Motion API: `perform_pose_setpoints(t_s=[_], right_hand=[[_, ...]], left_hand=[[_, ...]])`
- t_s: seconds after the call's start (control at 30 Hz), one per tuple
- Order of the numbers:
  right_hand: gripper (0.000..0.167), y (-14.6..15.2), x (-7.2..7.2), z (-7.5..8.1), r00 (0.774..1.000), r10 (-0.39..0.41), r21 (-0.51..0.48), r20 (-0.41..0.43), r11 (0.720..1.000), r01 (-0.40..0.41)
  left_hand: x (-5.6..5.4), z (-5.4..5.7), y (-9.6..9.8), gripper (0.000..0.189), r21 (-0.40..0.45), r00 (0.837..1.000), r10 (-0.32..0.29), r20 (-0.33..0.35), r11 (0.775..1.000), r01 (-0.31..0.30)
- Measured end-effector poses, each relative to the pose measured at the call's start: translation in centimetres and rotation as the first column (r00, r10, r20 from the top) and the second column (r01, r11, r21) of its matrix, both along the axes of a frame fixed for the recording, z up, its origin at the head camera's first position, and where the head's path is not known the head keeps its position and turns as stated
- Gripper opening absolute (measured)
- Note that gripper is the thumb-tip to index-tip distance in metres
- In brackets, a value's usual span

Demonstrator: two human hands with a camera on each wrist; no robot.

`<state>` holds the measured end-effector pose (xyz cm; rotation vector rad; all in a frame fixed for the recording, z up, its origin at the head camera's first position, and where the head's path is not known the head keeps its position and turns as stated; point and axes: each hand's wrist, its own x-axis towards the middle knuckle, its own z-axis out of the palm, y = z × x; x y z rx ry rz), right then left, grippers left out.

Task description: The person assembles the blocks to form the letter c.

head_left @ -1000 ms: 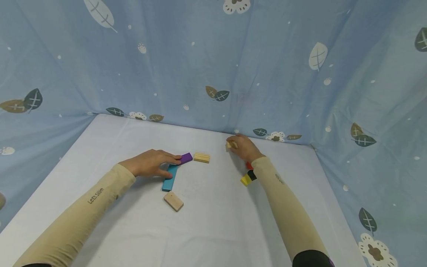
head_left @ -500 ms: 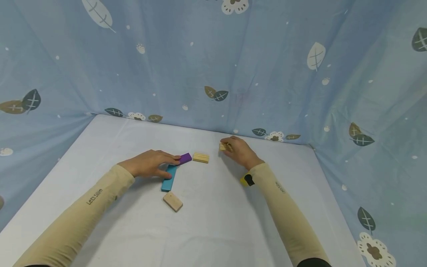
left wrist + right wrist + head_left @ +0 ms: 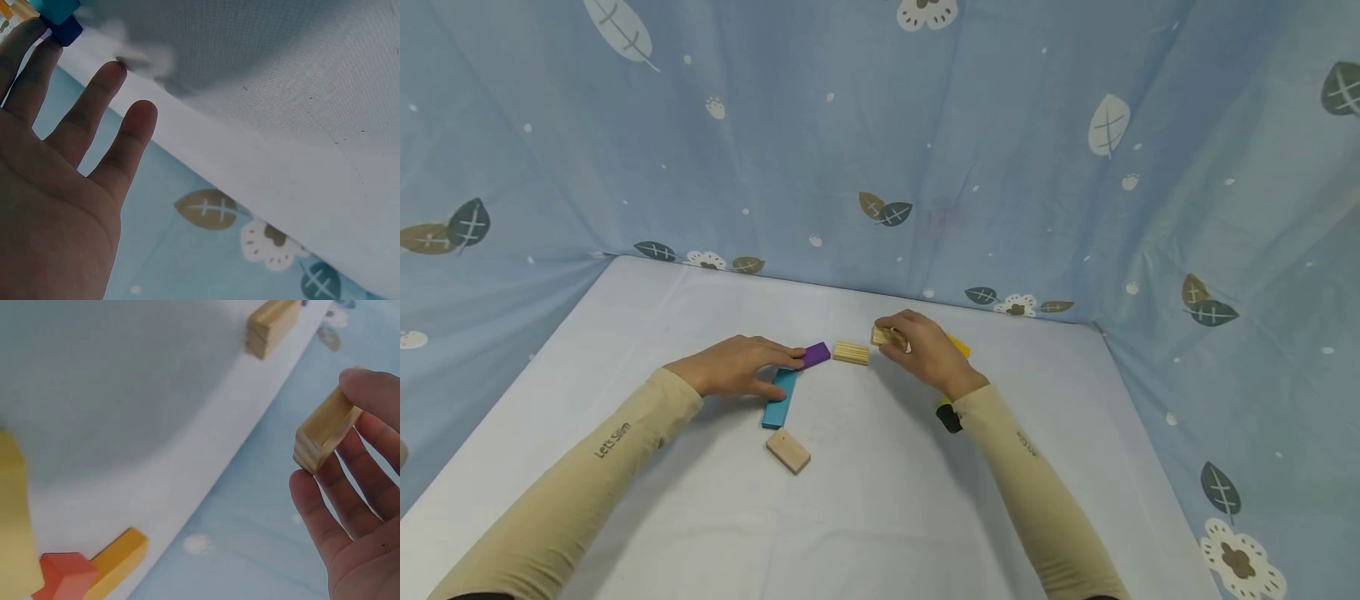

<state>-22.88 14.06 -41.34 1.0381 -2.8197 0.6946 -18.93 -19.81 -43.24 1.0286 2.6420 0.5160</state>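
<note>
My left hand [image 3: 730, 367] lies with fingers extended over two joined-up blocks: fingertips touch the purple block [image 3: 817, 355] and the thumb rests on the blue block [image 3: 778, 408]. In the left wrist view the other fingers [image 3: 140, 119] spread straight. With thumb and fingers my right hand [image 3: 932, 354] pinches a wooden block [image 3: 325, 428] above the table. It hangs just right of a striped wooden block [image 3: 851, 354] that lies beside the purple one. A plain wooden block [image 3: 788, 451] lies at the near end of the blue one.
Around my right forearm lie a black block [image 3: 949, 418] and an orange-yellow block [image 3: 959, 345], both partly hidden. A red block [image 3: 65, 575] and a yellow block [image 3: 12, 519] show in the right wrist view. A patterned blue curtain [image 3: 775, 167] borders the white table [image 3: 850, 533].
My right hand has moved left with the wooden block, closer to the striped block on the table. The left hand stays in place on the purple and blue blocks.
</note>
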Motion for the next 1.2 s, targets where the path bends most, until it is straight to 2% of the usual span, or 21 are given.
perform_pose_setpoints(t_s=[0.3,0.5,0.83,1.03,1.2], right_hand=[[0.038,-1.1,2.5,1.1,0.997,0.04,-0.026,-0.061,0.999,-0.042],[0.039,-1.6,4.0,1.5,0.995,0.064,-0.064,-0.07,0.996,-0.069],[0.038,-2.0,6.0,1.0,0.986,0.14,-0.117,-0.088,0.982,-0.15],[0.039,-2.3,7.0,0.7,0.982,0.155,-0.092,-0.109,0.982,-0.165],[0.038,-2.4,8.0,0.2,0.982,0.17,-0.078,-0.082,0.981,-0.176]], left_hand=[[0.0,-0.1,-0.1,0.061,0.002,1.0,0.004,0.013,1.0,-0.004],[-0.1,-0.2,-0.1,0.061,0.002,1.0,0.011,0.018,1.0,-0.011],[-0.2,-0.2,-0.1,0.06,0.014,1.0,0.002,0.021,1.0,-0.003],[-0.3,-0.2,-0.2,0.06,0.026,1.0,0.006,0.013,1.0,-0.006],[-0.3,-0.3,-0.3,0.06,0.022,1.0,0.008,0.022,1.0,-0.009]])
